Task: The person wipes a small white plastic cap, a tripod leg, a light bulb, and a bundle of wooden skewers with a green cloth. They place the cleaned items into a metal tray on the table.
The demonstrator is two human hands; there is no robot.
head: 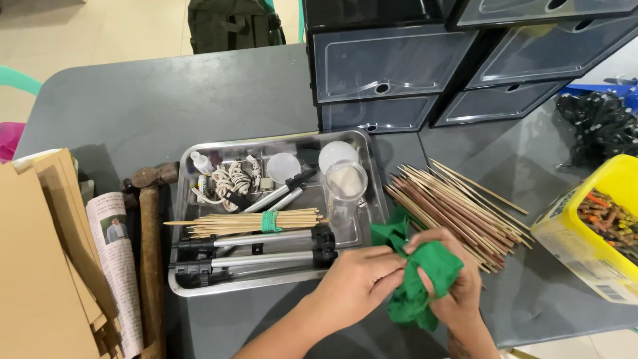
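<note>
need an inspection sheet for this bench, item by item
surface: dark grey table, bare at the far left.
job's things: green cloth held in both hands; loose sticks lie just beyond it.
clutter: steel tray holds a bundle of sticks tied with a green band, folded tripod legs, clear cups, cord; hammer, newspaper, cardboard to the left; yellow tub to the right.
grippers: left hand and right hand both grip the cloth.
cables: only the coiled cord in the tray.
surroundings: clear drawers, dark bag, tiled floor.
</note>
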